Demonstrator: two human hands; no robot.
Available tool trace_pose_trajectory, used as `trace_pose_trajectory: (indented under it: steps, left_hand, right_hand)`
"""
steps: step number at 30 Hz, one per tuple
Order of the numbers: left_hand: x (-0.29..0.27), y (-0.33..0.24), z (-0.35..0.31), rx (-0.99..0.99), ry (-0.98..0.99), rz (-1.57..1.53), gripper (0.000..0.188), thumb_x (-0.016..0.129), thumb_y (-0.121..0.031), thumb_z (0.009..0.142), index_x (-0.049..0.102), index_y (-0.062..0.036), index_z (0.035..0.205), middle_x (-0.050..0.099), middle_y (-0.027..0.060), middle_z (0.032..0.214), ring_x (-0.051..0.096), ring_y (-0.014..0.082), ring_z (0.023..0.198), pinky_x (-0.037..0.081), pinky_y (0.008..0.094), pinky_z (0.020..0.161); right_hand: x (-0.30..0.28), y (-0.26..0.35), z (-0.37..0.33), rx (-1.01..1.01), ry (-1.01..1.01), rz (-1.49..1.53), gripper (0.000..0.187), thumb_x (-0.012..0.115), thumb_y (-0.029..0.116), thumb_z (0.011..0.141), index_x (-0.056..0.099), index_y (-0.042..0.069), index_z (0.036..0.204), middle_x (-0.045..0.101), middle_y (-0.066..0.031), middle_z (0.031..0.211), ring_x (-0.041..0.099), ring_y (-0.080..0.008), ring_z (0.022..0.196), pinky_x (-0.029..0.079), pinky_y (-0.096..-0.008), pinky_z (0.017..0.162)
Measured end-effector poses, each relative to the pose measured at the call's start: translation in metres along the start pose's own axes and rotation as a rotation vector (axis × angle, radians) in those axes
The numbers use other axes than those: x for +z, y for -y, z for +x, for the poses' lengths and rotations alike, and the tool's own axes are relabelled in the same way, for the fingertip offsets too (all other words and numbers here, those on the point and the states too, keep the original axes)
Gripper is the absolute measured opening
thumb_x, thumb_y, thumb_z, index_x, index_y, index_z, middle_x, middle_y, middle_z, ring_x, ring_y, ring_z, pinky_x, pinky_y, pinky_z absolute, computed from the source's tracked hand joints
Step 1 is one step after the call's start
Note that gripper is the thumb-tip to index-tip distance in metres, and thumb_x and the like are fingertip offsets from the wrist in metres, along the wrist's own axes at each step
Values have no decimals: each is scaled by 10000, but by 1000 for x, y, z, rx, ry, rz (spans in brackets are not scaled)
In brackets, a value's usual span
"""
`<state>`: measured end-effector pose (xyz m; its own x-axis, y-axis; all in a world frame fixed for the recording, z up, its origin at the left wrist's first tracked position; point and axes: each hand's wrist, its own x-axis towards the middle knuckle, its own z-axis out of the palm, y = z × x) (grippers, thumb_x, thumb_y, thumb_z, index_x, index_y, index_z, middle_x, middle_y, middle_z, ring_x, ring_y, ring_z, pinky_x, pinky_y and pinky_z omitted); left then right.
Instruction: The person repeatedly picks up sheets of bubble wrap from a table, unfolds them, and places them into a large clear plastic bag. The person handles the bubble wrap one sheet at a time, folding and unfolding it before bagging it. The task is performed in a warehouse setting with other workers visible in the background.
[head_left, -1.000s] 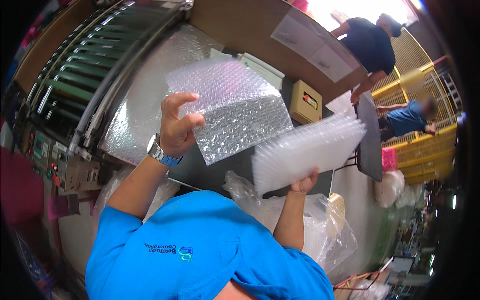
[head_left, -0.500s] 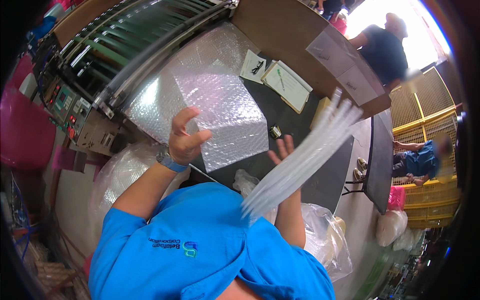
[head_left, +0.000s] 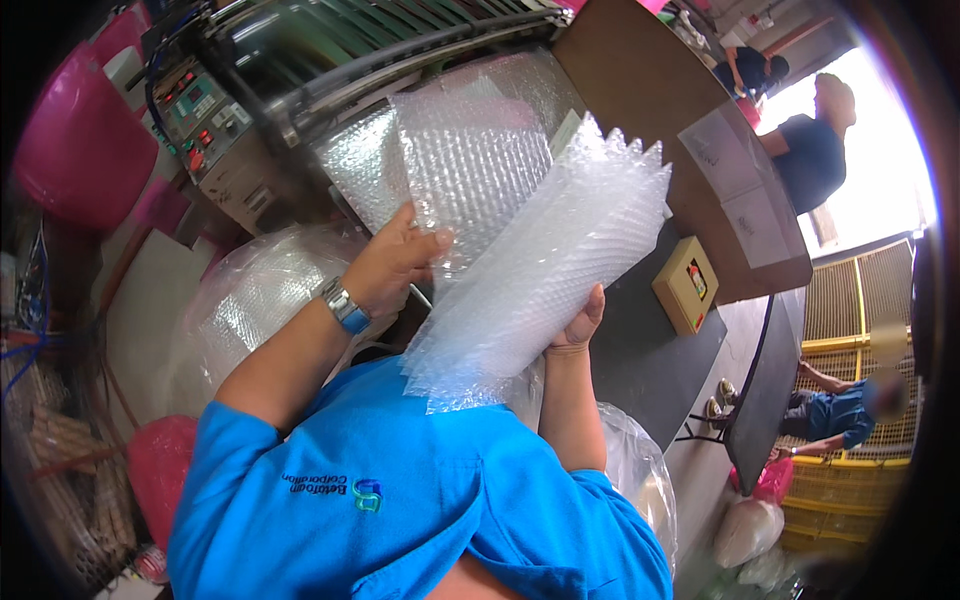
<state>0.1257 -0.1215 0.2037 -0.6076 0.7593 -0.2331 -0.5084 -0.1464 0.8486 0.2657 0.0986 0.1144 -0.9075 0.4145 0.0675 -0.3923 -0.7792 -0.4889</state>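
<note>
In the head view, from my remote seat, I see the left hand (head_left: 395, 260) pinched narrow, thumb and forefinger on the near left edge of a clear, flat bubble-wrap sheet (head_left: 470, 160). The right hand (head_left: 578, 322) bears a thick, whitish, layered bubble-wrap stack (head_left: 555, 245) from its lower right side; its thumb shows, but its other fingers are hidden, so I can't tell how tightly they close. The stack slants in front of the sheet, covering part of it, and both are over the dark grey tabletop (head_left: 655, 350).

I judge both pieces very light, soft and springy, the sheet floppy and slick, the stack stiffer but apt to fan at its jagged far end. The bubbles could pop under a hard squeeze, so I'd pinch the sheet at an edge or corner and support the stack broadly along its side.

I count two hands, one pinched sheet, one stack whose layers I can't number, one tan box (head_left: 685, 285) on the tabletop, two white papers (head_left: 720, 150) on the brown upright board (head_left: 605, 60), and one silver wristwatch (head_left: 345, 305) on the left wrist
</note>
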Motion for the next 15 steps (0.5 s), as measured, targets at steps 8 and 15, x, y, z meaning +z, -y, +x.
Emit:
trace_pose_trajectory:
  steps: [8, 15]
  left_hand:
    - [-54, -10, 5, 409, -362, -291, 185, 499, -109, 841, 497, -74, 1023, 584, 103, 920, 572, 203, 838, 497, 345, 691]
    - [-151, 26, -45, 716, -655, -355, 216, 496, -142, 847, 452, -75, 1048, 545, 92, 938, 543, 222, 888, 472, 379, 752]
  right_hand:
    - [-3, 14, -4, -42, -44, -108, 580, 585, 343, 731, 419, 38, 1195, 483, -124, 1176, 462, -302, 1062, 366, -452, 903]
    - [-39, 45, -27, -139, -92, -166, 571, 579, 357, 739, 417, 71, 1205, 460, -104, 1204, 418, -294, 1101, 326, -463, 926]
